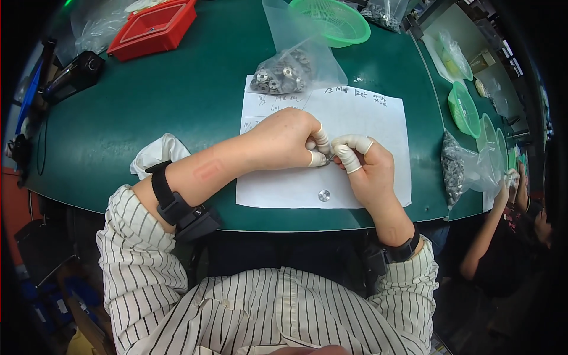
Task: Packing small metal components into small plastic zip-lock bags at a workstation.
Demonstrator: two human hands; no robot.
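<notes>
Over a white sheet of paper (278,188) with handwriting, my two hands meet fingertip to fingertip. My left hand (287,139) is closed in a pinch, with white finger cots on its fingertips. My right hand (371,168), also in finger cots, pinches from the other side. Between them shows a small grey metal part (331,158), mostly covered by the fingers; its exact shape is hidden. Below the hands a round metal disc (324,196) lies flat on the paper. Beyond them, a clear plastic bag (324,62) holding several round metal parts (287,72) rests on the paper's far edge.
A red tray (151,44) and a black device (75,76) stand at the far left of the green table (207,89). A green basket (337,40) sits behind the bag. White cloth (161,152) lies by my left forearm. At right are another parts bag (454,168) and a co-worker's arm (488,231).
</notes>
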